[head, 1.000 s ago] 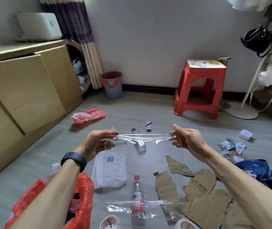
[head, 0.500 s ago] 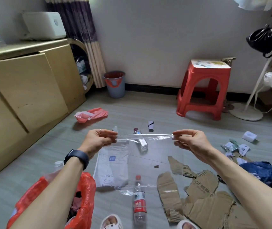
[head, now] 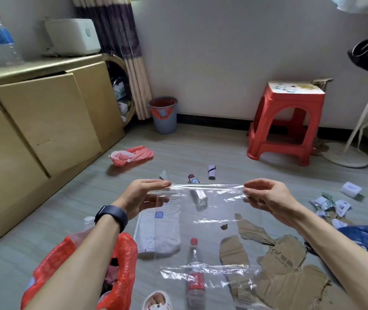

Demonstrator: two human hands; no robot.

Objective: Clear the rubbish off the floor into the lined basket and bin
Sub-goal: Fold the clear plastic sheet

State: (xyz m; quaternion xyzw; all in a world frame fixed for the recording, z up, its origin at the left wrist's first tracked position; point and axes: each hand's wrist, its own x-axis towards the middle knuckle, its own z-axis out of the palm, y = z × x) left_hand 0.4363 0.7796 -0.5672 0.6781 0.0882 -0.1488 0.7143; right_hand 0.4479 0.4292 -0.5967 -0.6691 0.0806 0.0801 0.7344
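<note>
Head view: at the lower left stands the red-lined basket point(head: 120, 253), partly filled. The left hand point(head: 142, 195) pinches one top corner of a clear plastic bag point(head: 209, 191) held above the floor, and the right hand point(head: 265, 198) pinches the other. Cardboard point(head: 283, 260) and wrappers point(head: 326, 203) still lie there, so I judge much remains.

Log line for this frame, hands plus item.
left hand: pinches clear plastic bag top edge | right hand: pinches other end | bag: stretched taut between hands | red-lined bin: upright, far from hands

2 hands point(head: 142, 195) point(head: 268, 198), 1 clear bag point(head: 207, 187), 1 red stool point(head: 290, 100), 1 bin point(head: 164, 121)
</note>
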